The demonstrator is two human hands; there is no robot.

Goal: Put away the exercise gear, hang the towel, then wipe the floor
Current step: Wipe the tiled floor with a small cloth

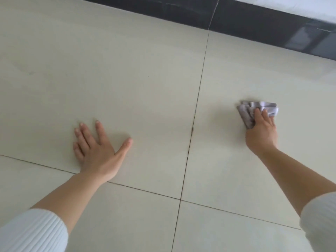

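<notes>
Pale cream tiled floor with thin dark grout lines, edged at the far side by a dark glossy skirting board under a strip of white wall. No exercise gear and no towel anywhere in view. Impossible to confirm those two steps from here, though probably done, judging by the cloth already down on the tiles.

Last stage of the task, then: wiping the floor. Right hand out to the right of the long grout line, fingers curled over a crumpled grey cloth, pressing it onto the tile, well short of the skirting board. Left hand flat on the neighbouring tile, fingers and thumb spread wide, holding nothing, apparently bracing the body. White ribbed sleeves drawn back from both forearms.

Hard to tell wiped tile from unwiped: no wet streaks, no obvious dirt apart from a small dark mark on the grout line between the hands. Left to do, at a guess: more passes over the tiles, perhaps over that mark. No judging the remaining area from this single view.
</notes>
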